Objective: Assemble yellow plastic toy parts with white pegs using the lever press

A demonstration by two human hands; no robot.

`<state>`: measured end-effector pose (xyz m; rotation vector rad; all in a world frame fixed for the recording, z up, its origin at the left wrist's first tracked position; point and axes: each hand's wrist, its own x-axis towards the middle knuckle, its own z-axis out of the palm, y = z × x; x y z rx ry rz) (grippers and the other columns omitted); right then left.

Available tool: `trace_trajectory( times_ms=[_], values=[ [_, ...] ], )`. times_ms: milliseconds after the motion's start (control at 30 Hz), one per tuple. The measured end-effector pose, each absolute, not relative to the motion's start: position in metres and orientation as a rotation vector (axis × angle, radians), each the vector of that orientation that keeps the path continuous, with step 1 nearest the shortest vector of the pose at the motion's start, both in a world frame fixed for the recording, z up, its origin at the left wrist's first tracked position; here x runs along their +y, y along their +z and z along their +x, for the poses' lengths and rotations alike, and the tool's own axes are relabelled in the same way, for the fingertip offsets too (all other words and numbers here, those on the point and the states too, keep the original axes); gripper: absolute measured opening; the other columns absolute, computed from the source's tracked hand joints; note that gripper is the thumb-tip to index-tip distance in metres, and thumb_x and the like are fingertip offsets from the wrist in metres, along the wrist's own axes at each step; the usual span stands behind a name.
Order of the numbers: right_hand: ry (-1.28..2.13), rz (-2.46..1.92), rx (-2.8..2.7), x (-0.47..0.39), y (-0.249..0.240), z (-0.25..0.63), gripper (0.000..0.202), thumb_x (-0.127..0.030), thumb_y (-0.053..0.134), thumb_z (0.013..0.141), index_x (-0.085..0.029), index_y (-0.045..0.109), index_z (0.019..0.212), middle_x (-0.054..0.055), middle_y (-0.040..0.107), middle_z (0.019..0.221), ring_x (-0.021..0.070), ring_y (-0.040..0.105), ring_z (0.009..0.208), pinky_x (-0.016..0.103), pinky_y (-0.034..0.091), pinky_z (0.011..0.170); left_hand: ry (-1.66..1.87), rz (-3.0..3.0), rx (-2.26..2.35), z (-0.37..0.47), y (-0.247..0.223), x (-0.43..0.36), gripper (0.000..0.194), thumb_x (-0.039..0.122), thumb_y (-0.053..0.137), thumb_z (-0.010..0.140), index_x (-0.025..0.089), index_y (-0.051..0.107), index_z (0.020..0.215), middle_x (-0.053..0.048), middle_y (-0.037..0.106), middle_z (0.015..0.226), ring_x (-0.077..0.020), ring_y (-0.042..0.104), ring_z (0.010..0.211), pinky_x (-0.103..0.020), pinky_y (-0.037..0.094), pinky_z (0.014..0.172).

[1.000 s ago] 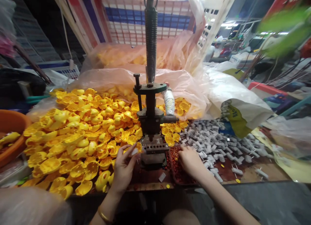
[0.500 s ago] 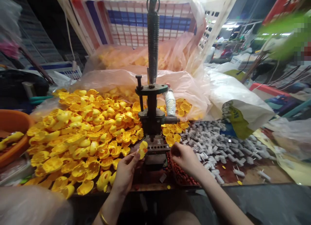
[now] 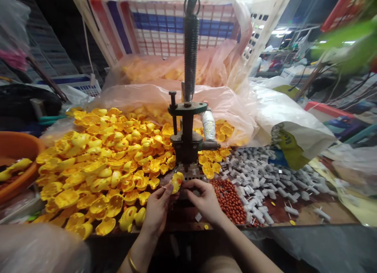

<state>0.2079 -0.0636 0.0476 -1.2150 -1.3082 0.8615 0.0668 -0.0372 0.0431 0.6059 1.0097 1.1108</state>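
My left hand (image 3: 159, 205) pinches a small yellow plastic piece (image 3: 177, 182) in front of the press. Beside it, my right hand (image 3: 203, 198) has its thumb and fingertips together at the piece's right side; whatever they hold is too small to make out. The dark metal press (image 3: 187, 147) with a tall spring stands just behind both hands. A heap of yellow plastic shells (image 3: 100, 163) spreads to the left. Small reddish-brown beads (image 3: 231, 202) lie right of my right hand, and grey-white blocks with thin metal pins (image 3: 265, 178) are piled farther right.
An orange basin (image 3: 35, 147) sits at the far left. Behind the press, pink plastic bags (image 3: 218, 96) hold more yellow parts below a tilted white crate (image 3: 271, 13). A white sack (image 3: 282, 108) lies at the back right. The table's front edge runs below my hands.
My right hand has moved left from above the beads to the yellow piece, uncovering the beads. My left hand still holds that piece, a little farther right in view.
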Motion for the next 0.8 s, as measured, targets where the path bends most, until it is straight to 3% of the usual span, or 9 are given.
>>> trace_trajectory(
  times_ms=[333, 467, 600, 800],
  values=[
    [1.255, -1.161, -1.046, -0.058, 0.046, 0.210, 0.016, -0.027, 0.070, 0.067, -0.016, 0.071, 0.078, 0.005, 0.072, 0.078, 0.0180, 0.065, 0.072, 0.029, 0.051, 0.069, 1.019, 0.722, 0.978, 0.058, 0.040, -0.035, 0.039, 0.043, 0.082, 0.056, 0.011, 0.074, 0.076, -0.008, 0.072, 0.077, -0.0142, 0.064, 0.068, -0.022, 0.050, 0.063],
    [0.801, -1.489, -1.342, -0.044, 0.035, 0.214, 0.004, -0.019, 0.065, 0.070, -0.017, 0.069, 0.070, 0.004, 0.068, 0.076, 0.0176, 0.061, 0.073, 0.029, 0.047, 0.070, 0.965, 0.989, 1.002, 0.056, 0.033, -0.021, 0.040, 0.039, 0.081, 0.057, 0.014, 0.074, 0.088, -0.010, 0.071, 0.094, -0.0200, 0.064, 0.084, -0.031, 0.050, 0.080],
    [0.487, -1.796, -1.578, -0.029, 0.028, 0.230, 0.010, -0.011, 0.063, 0.067, -0.019, 0.069, 0.068, 0.007, 0.064, 0.079, 0.0186, 0.058, 0.073, 0.029, 0.044, 0.068, 0.995, 1.436, 1.065, 0.062, 0.027, 0.006, 0.033, 0.039, 0.072, 0.066, 0.017, 0.074, 0.092, -0.008, 0.065, 0.099, -0.0234, 0.059, 0.097, -0.037, 0.047, 0.089],
    [0.362, -1.463, -1.084, 0.014, 0.079, 0.299, 0.025, -0.036, 0.050, 0.083, -0.016, 0.066, 0.083, 0.006, 0.066, 0.076, 0.0164, 0.058, 0.068, 0.027, 0.046, 0.064, 0.820, 1.917, 1.007, 0.066, 0.026, 0.029, 0.028, 0.028, 0.056, 0.081, 0.019, 0.070, 0.104, -0.008, 0.056, 0.099, -0.0215, 0.056, 0.096, -0.038, 0.043, 0.093]
  ],
)
